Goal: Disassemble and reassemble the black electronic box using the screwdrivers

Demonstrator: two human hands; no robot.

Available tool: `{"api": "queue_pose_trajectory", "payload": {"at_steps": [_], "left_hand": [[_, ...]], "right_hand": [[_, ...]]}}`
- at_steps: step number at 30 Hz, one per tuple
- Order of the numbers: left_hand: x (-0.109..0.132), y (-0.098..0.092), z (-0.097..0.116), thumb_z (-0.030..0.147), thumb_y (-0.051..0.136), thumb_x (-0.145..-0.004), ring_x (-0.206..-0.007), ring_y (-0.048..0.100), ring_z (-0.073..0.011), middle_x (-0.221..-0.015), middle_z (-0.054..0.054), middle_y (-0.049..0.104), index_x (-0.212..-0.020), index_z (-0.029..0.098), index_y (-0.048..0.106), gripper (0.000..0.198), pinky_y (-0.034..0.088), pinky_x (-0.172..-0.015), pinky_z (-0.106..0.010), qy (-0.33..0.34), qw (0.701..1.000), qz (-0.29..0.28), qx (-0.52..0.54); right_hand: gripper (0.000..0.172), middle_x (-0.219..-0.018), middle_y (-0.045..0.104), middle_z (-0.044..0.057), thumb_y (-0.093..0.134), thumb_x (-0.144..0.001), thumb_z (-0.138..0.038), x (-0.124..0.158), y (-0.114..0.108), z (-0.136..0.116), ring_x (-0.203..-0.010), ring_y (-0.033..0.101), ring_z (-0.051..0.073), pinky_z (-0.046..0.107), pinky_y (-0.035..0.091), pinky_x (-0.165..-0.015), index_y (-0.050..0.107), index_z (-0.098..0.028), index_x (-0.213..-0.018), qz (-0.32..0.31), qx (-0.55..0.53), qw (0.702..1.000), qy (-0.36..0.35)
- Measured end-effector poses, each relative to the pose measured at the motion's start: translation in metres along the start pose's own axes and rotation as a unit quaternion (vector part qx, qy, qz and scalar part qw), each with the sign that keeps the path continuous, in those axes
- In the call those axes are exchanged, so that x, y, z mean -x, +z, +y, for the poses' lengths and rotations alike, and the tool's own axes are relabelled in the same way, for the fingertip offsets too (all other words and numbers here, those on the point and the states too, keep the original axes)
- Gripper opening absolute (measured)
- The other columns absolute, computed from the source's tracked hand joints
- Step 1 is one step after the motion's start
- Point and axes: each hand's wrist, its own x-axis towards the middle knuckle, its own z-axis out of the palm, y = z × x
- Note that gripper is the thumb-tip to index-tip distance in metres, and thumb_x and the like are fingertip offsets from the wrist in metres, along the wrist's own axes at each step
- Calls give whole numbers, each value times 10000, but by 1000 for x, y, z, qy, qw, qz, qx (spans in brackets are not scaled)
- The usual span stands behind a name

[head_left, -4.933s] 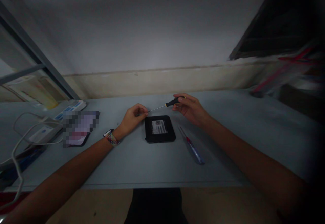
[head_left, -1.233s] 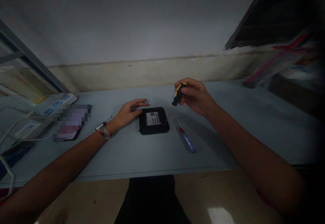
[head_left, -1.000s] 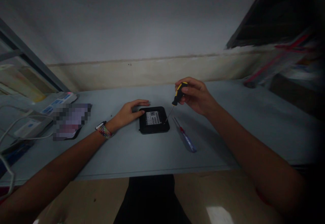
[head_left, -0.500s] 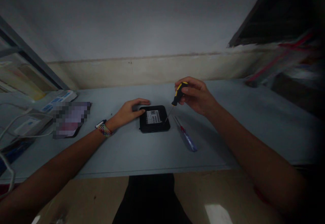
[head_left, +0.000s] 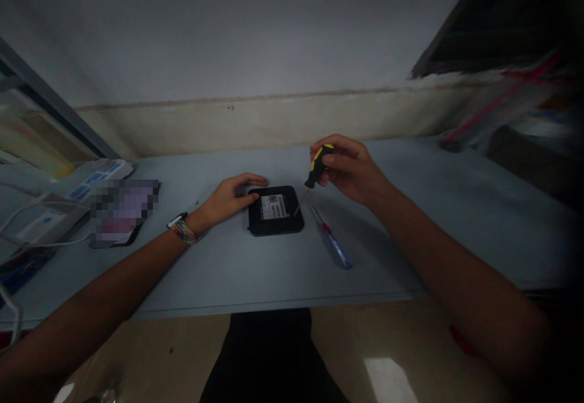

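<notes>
A flat black square box with rounded corners, perhaps a set-top box, lies on the table; a white barcode label is on its upper face. At its left back corner rests my left hand, fingers stretched out and the thumb touching the box's edge. My right hand is closed round the black and yellow handle of a screwdriver. Its thin shaft slants down to the left, with the tip at the box's right side, near the label. Whether the tip sits in a screw is too small to see. A second screwdriver, with a clear blue handle, lies right of the box.
To the left lie a phone with a blurred-out screen, a white power strip and loose white cables. A wall rises behind the grey-blue table. Red-edged items stand at the far right.
The whole view has shifted slightly, moving everything a little up and left. Both hands keep their grip and place; the screwdriver tip stays on the box.
</notes>
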Motion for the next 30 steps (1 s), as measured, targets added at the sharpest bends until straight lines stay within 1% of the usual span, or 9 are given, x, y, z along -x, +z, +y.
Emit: {"api": "queue_pose_trajectory", "payload": {"at_steps": [7,15,18,23,26,30], "left_hand": [[0,0,4,276,746,-1003,-1342,733,-289,-1407,-145,782,-1351,176,744,362,530,-1244,-550,-5,1000,1,-7],[0,0,0,290,746,-1000,-1324,737,-287,-1390,-143,788,-1345,177,742,363,535,-1230,-545,-3,1000,4,-7],[0,1,-1,288,745,-1005,-1334,734,-285,-1404,-142,784,-1352,179,738,363,537,-1234,-547,-4,1000,5,-5],[1,0,1,288,749,-1011,-1329,740,-275,-1414,-142,782,-1344,182,742,350,549,-1230,-537,-2,1000,2,-4],[1,0,1,308,755,-1014,-1322,743,-278,-1399,-142,787,-1342,184,742,351,551,-1227,-546,-3,1000,3,-6],[1,0,-1,323,765,-1006,-1319,741,-289,-1385,-141,790,-1337,190,747,357,546,-1227,-565,-4,1000,3,-7]], "right_hand": [[315,-796,721,-36,1000,-760,-357,0,1,-3,-557,634,85,192,546,-458,833,-219,-988,-4,7,1000,-11],[319,-832,741,2,1005,-788,-362,12,20,-12,-599,669,122,236,582,-474,852,-219,-1028,-53,65,996,-38],[307,-850,736,3,1002,-789,-357,13,21,-15,-605,668,127,238,574,-460,858,-228,-1027,-48,64,995,-53],[266,-853,724,-9,965,-835,-319,10,13,-15,-597,651,112,227,567,-467,850,-239,-1062,-27,59,995,-75],[286,-856,719,-10,973,-829,-345,9,12,-13,-596,642,110,232,568,-471,843,-241,-1062,-18,67,995,-68],[329,-866,716,-1,1007,-787,-398,10,16,-12,-616,640,124,249,563,-471,844,-245,-1029,-11,73,996,-50]]}}
